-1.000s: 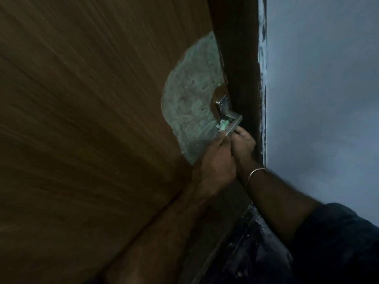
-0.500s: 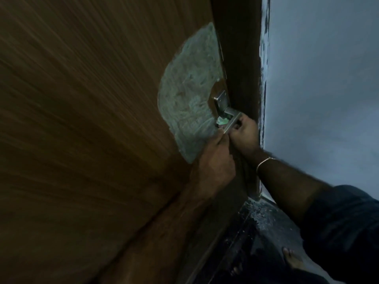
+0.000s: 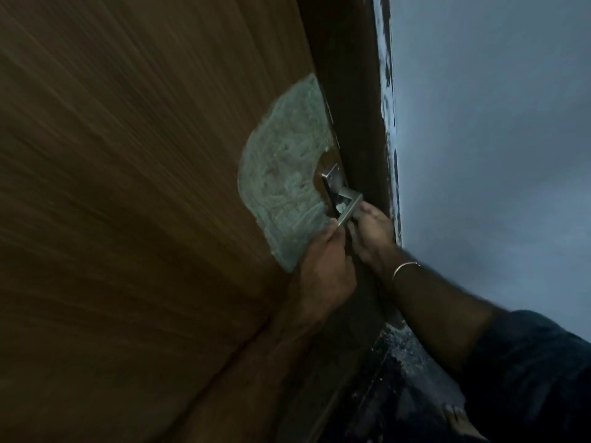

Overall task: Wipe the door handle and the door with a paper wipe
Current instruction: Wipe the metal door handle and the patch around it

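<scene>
Head view: paper wipe (image 3: pixel 341 206) (mostly hidden) behind door handle (image 3: pixel 349 208).

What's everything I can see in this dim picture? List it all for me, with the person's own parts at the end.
door: one, brown wood, fills the left side
rough patch: one, pale grey-green, on the door beside the handle
door handle: one, silver metal lever, at the door's right edge
paper wipe: one, pale, a small bit showing behind the lever
door frame: one, dark brown, right of the door
wall: one, pale grey-blue, right side
floor: dark and speckled, bottom centre
bracelet: one, thin and metal, on the right wrist
sleeve: one, dark, lower right
left hand: at the lever's lower end
right hand: beside the lever, fingers curled
</scene>
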A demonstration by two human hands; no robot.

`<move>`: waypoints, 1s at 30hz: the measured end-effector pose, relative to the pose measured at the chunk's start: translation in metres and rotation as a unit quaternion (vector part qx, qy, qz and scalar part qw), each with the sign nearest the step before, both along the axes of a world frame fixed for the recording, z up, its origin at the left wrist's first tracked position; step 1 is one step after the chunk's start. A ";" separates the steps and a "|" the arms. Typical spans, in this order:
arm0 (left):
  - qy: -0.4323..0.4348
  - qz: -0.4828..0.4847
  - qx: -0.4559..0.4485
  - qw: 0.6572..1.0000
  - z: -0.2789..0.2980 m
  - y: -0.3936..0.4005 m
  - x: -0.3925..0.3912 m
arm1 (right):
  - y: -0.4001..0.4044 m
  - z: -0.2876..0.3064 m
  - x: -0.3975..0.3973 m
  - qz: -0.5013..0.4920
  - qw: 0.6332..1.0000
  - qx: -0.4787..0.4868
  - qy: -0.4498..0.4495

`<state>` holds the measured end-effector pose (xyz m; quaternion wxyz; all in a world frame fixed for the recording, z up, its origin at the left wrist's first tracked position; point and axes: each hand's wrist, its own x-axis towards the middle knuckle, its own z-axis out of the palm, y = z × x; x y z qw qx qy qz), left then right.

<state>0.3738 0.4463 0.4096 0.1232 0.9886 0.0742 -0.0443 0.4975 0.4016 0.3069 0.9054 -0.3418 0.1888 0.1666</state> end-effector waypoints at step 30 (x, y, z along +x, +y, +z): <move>-0.009 0.008 -0.015 1.000 -0.001 0.002 0.008 | 0.020 0.012 -0.020 0.016 0.997 0.016 0.070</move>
